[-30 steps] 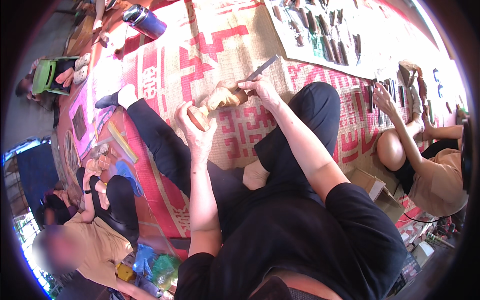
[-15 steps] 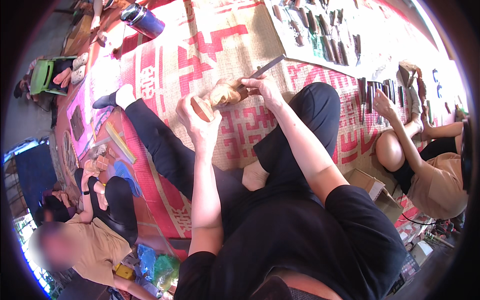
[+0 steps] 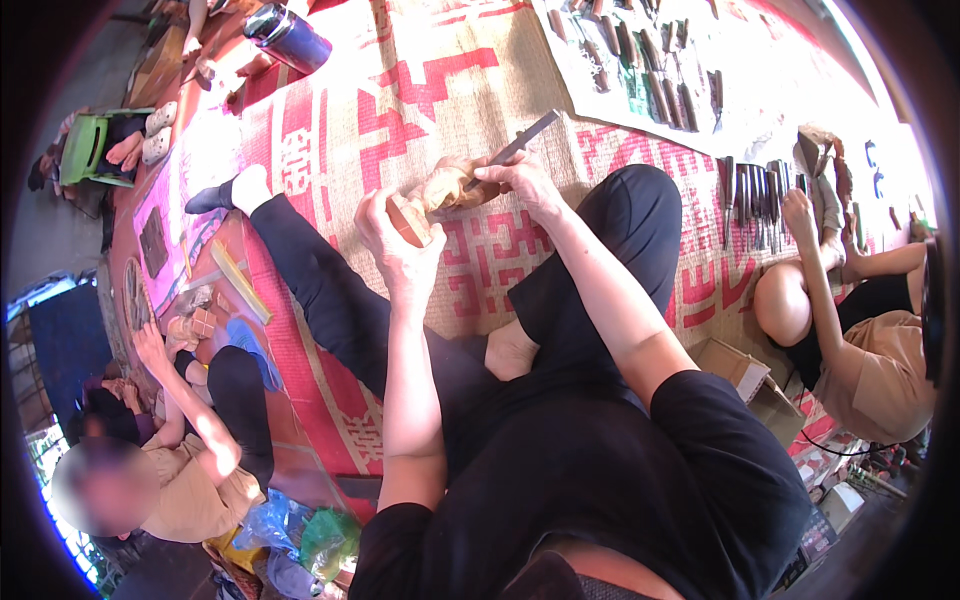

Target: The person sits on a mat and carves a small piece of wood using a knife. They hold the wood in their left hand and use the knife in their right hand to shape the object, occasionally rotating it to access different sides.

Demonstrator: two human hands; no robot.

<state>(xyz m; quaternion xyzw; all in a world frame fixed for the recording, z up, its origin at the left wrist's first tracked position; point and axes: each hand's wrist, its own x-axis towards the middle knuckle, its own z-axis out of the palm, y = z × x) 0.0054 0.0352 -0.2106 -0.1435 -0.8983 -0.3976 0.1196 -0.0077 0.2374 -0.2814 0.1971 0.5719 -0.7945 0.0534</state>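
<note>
My left hand (image 3: 400, 262) is closed around the square block end of a pale wood carving (image 3: 448, 186), which lies tilted above the mat in front of my legs. In my right hand (image 3: 530, 188) is a carving chisel (image 3: 527, 137), a dark flat bar, pinched between thumb and fingers. Its upper end points up and to the right, away from me. The lower end meets the carving's right side, though my fingers partly cover the contact. Both forearms reach forward over my crossed and outstretched legs.
A red-and-tan woven mat (image 3: 480, 250) lies under me. Many tools (image 3: 665, 75) rest on a white sheet at far right, with a row of chisels (image 3: 755, 200) nearer. One co-worker (image 3: 870, 370) sits right, another (image 3: 190, 480) left. A blue bottle (image 3: 288, 38) lies far left.
The chisel has slid and turned slightly against the carving, with my right hand shifting a little. The left co-worker's hand reaches forward; the right co-worker's hand has moved rightward from the chisel row.
</note>
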